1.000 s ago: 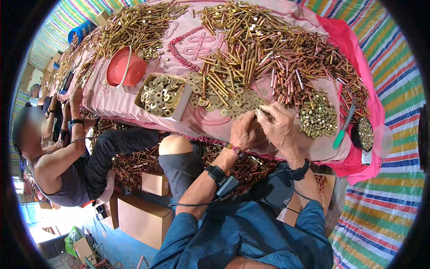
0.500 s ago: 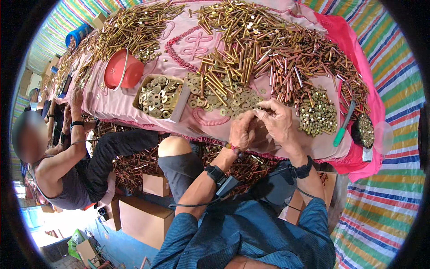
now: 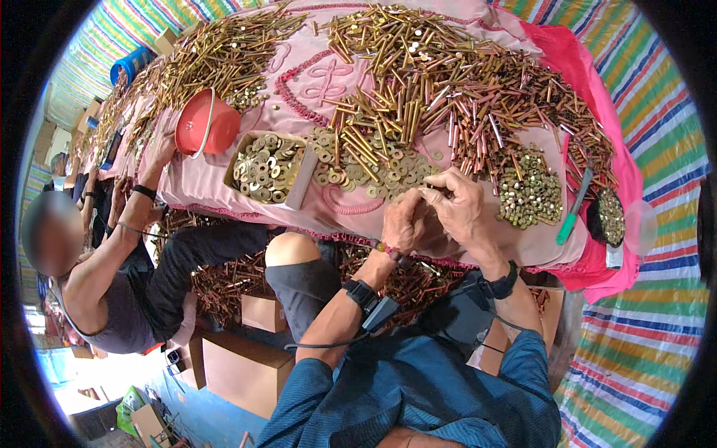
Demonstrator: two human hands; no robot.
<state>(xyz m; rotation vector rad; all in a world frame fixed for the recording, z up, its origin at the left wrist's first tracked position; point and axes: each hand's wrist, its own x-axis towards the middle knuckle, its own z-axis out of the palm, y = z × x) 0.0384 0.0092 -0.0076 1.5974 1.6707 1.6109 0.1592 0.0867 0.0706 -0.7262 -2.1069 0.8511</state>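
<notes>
My left hand [image 3: 405, 221] and my right hand [image 3: 457, 205] meet above the near edge of the pink cloth [image 3: 347, 221]. Both have their fingers curled in and thumbs pressed against them, tips nearly touching; whatever they hold is hidden or too small to make out. Just beyond the fingertips lie loose flat brass-coloured washers [image 3: 407, 170]. A heap of small nuts [image 3: 532, 193] sits right of my right hand. Farther back spreads a large pile of brass and copper-coloured metal rods or tubes [image 3: 441, 82].
An open box of washers [image 3: 302, 179] and a red bucket [image 3: 216, 128] stand to the left. A green-handled knife [image 3: 573, 213] and a dark bag of small parts [image 3: 606, 220] lie at the right edge. Another person [image 3: 112, 299] sits at the left, among cardboard boxes [image 3: 246, 373].
The other person's arm has reached from the table edge to beside the red bucket. My hands stay together in nearly the same place, with slight finger movement.
</notes>
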